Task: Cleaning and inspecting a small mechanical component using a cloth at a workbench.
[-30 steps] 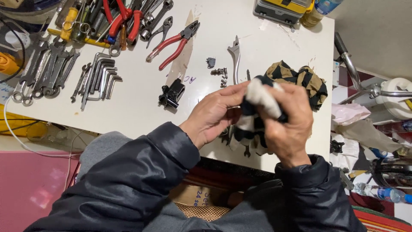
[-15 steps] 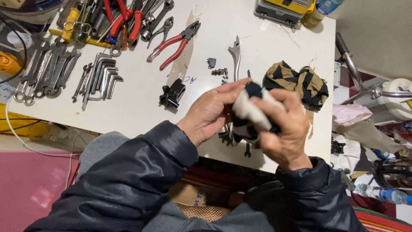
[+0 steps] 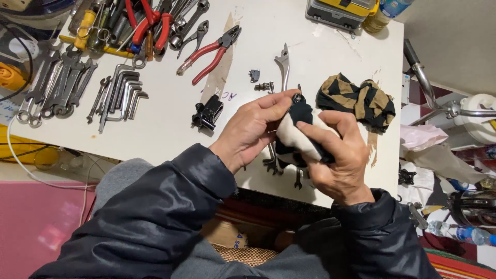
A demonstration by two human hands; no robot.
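Note:
Over the near edge of the white table (image 3: 170, 124), my right hand (image 3: 338, 157) is wrapped around a white and black rag (image 3: 293, 138). My left hand (image 3: 253, 129) pinches a small dark metal part (image 3: 296, 97) that sticks out of the rag's top; the rag hides most of that part. Both hands touch each other around the rag. Under them lie small metal pieces (image 3: 271, 164) and a small wrench (image 3: 298, 179).
A black and tan striped cloth (image 3: 356, 99) lies just right of my hands. A silver lever (image 3: 283, 64), a black clamp-like part (image 3: 207, 114), red-handled pliers (image 3: 209, 53), hex keys (image 3: 124, 98) and wrenches (image 3: 57, 82) cover the left. A yellow case (image 3: 338, 10) stands far back.
My hands and the rag have shifted slightly; the right hand has turned the rag around the part while the left fingers stay pinched at its top.

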